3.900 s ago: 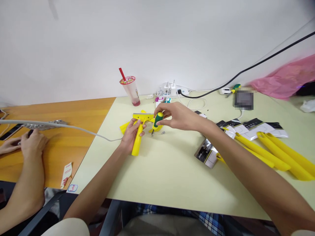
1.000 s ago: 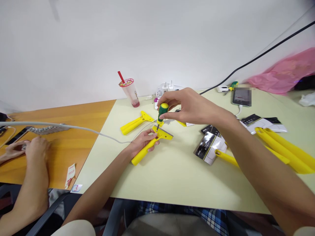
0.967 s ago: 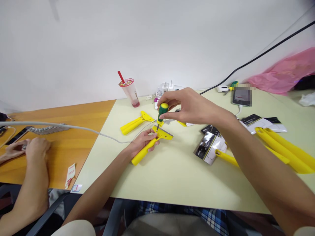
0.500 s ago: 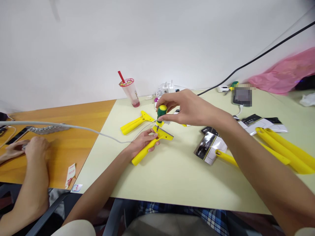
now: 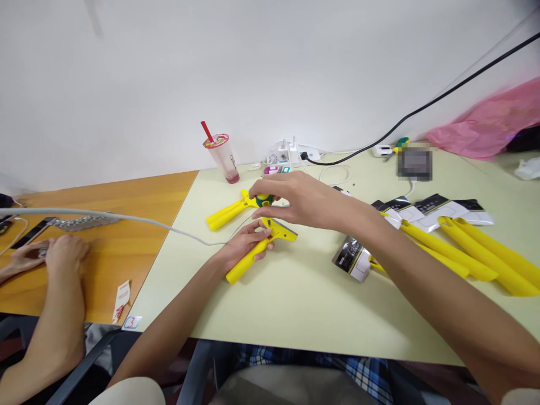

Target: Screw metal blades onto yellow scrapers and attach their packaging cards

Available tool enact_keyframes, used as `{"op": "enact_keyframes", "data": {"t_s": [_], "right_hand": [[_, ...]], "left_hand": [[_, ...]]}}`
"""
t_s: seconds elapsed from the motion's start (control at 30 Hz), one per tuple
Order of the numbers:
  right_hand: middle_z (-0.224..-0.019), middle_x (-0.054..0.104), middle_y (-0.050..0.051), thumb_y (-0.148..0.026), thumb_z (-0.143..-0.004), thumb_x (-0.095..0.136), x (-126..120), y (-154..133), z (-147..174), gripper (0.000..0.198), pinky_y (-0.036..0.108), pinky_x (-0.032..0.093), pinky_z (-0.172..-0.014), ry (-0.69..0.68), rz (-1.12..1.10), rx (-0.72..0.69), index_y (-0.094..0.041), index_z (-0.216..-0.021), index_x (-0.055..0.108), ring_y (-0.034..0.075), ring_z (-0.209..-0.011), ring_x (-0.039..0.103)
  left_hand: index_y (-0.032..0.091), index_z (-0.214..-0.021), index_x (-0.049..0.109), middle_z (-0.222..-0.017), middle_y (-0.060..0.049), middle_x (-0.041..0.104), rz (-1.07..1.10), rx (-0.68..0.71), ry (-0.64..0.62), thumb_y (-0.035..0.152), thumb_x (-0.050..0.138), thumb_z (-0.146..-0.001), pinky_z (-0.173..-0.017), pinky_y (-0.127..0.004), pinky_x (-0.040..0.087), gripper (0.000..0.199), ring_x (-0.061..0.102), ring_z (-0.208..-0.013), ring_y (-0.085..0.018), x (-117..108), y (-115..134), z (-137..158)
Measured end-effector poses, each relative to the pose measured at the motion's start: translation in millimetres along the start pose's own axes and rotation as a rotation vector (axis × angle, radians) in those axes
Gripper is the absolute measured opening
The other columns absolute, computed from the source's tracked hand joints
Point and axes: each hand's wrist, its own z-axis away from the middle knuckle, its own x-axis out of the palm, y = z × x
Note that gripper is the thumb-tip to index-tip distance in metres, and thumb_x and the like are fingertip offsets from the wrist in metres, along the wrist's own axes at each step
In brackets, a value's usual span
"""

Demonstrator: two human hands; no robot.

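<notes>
My left hand is wrapped round a yellow scraper, close above the pale table, its wide head pointing up and right. A thin metal blade edge runs along that head. Just above it, my right hand closes on a short green-and-yellow screwdriver, gripping its handle. The screwdriver's tip is hidden, so I cannot tell whether it touches the scraper. Behind the left hand lies a second yellow scraper, flat on the table.
Packaged yellow scrapers with black-and-white cards lie at right. A plastic cup with red straw and a power strip stand along the wall. A grey cable crosses from the left. Another person's hands are over the orange table.
My right hand has moved left and slightly down, tilting the screwdriver away from its upright position over the scraper head. My left hand and the scraper have hardly moved.
</notes>
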Motion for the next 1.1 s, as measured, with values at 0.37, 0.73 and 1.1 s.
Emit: {"op": "enact_keyframes", "data": {"t_s": [0.37,0.73,1.1], "right_hand": [[-0.151,0.061,0.017,-0.016,-0.105,0.049,14.7,-2.4,6.2,0.044,0.04,0.054,-0.087,-0.102,-0.058,-0.016,-0.022,-0.148,0.046,0.027,-0.108,0.068],[-0.12,0.071,0.012,-0.028,-0.113,0.049,37.0,8.5,-3.2,0.029,0.038,0.055,-0.085,0.047,0.084,-0.078,-0.027,-0.14,0.056,0.026,-0.102,0.068],[-0.163,0.051,0.017,-0.012,-0.107,0.042,42.3,8.6,0.9,0.06,0.045,0.056,-0.111,0.161,-0.121,-0.146,-0.028,-0.164,0.042,0.025,-0.134,0.065]], "left_hand": [[0.017,-0.098,0.062,-0.09,-0.005,0.068,0.071,0.016,0.0,0.027,0.092,-0.083,-0.043,-0.02,0.039,0.035,0.065,-0.071,-0.013,-8.5,-8.3,-5.2],[0.02,-0.099,0.059,-0.09,-0.004,0.068,0.115,0.106,0.061,0.031,0.094,-0.078,-0.044,-0.021,0.04,0.043,0.071,-0.076,-0.017,4.6,-9.7,-3.4],[0.021,-0.105,0.057,-0.087,0.0,0.066,0.165,0.15,0.087,0.033,0.095,-0.076,-0.044,-0.019,0.039,0.049,0.064,-0.07,-0.012,2.2,-13.1,-9.0]]}}
